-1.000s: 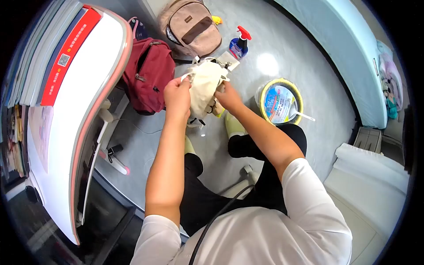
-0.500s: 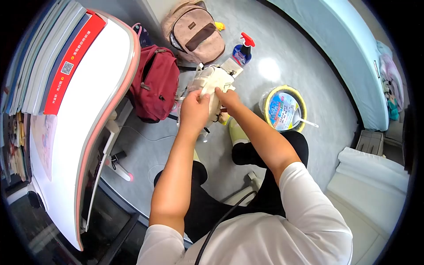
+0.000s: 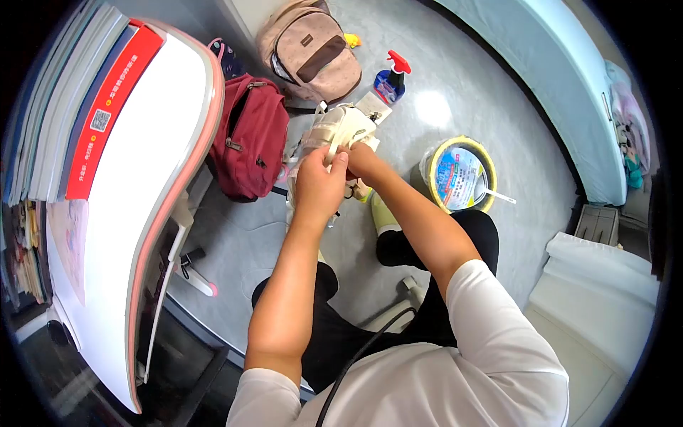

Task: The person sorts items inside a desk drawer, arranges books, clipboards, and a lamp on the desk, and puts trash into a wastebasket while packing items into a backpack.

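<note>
A cream-coloured bag [image 3: 341, 122] with straps stands on the floor in front of me, between my feet and the backpacks. My left hand [image 3: 320, 181] is closed at its near side, thumb pressed against the fingers on a pale strap [image 3: 334, 142] of the bag. Close against it, my right hand [image 3: 364, 162] is closed too, its fingertips mostly hidden behind the left thumb. The two hands meet over the bag's near part, so what the right fingers pinch cannot be made out.
A maroon backpack [image 3: 250, 135] and a pinkish-beige backpack [image 3: 313, 53] stand beyond the bag. A blue spray bottle [image 3: 390, 84] with a red trigger is to their right. A yellow-rimmed bucket [image 3: 491, 171] sits near my knee. The white desk [image 3: 153, 135] edges the left side.
My hands have drawn together, the right shifting slightly left and down towards the left. The left hand has turned a little, its thumb now pointing up beside the right fingers.
</note>
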Available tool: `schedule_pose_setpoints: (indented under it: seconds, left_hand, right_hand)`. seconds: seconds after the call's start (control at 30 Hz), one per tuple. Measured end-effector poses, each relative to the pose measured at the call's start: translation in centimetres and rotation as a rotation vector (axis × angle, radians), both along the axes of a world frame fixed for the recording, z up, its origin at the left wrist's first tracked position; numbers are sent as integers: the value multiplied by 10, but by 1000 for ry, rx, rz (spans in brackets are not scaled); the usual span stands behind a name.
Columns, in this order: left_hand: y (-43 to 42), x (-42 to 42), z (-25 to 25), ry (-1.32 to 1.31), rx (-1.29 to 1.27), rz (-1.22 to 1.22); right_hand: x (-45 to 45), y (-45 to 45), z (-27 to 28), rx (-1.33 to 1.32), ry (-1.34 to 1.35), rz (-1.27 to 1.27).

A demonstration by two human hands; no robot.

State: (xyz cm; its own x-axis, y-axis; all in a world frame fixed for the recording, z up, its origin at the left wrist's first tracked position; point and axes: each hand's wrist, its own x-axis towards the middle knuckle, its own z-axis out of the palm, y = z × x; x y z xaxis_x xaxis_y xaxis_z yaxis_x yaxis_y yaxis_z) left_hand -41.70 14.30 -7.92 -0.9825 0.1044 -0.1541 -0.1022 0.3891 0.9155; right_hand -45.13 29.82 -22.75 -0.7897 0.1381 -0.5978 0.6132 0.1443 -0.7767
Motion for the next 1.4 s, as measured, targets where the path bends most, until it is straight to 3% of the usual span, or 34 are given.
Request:
schedule_pose_setpoints:
  seconds: [0.1, 0.17, 0.3, 0.43, 0.6, 0.7, 0.83, 0.93, 1.07, 1.17, 1.27, 1.3, 1.33, 1.4]
  left_hand:
    - [-3, -6, -11, 96, 94, 25]
    - [-11, -15, -11, 69, 285, 48]
    - [-24, -27, 16, -53, 760, 166]
    - [-36, -37, 18, -26, 800, 178]
    - [-43, -41, 24, 7, 804, 208]
    - [-52, -43, 15, -81, 713, 307]
    - [-33, -36, 19, -318, 465, 319]
    - [-30, -35, 12, -307, 528, 165]
    - [-28, -32, 8, -365, 422, 200]
    - [-33, -28, 9, -373, 389, 203]
    - [-38, -23, 9, -359, 314, 202]
    - [-40, -22, 10, -356, 286, 191]
    - [-41, -20, 7, -329, 232, 120]
    - [-44, -9, -6, -277, 119, -22]
  right_hand:
    - [-11, 2, -27, 114, 232, 35]
    - [-21, -3, 27, 53, 230, 58]
    - [-50, -22, 86, 285, 410, 171]
    - [-88, -39, 91, 480, 645, 192]
    - [-108, -63, 119, 454, 639, 263]
    - [-123, -89, 72, 412, 761, 179]
    - [-131, -108, 26, 451, 545, 423]
    - [-129, -108, 17, 413, 466, 516]
    - [-123, -78, 13, 353, 410, 708]
    - [-109, -11, 50, 178, 190, 734]
    - [-99, 78, 37, 405, 200, 671]
    - [-100, 106, 10, 740, 243, 770]
    - [-91, 117, 11, 832, 98, 742]
    - [-86, 150, -59, 886, 25, 873]
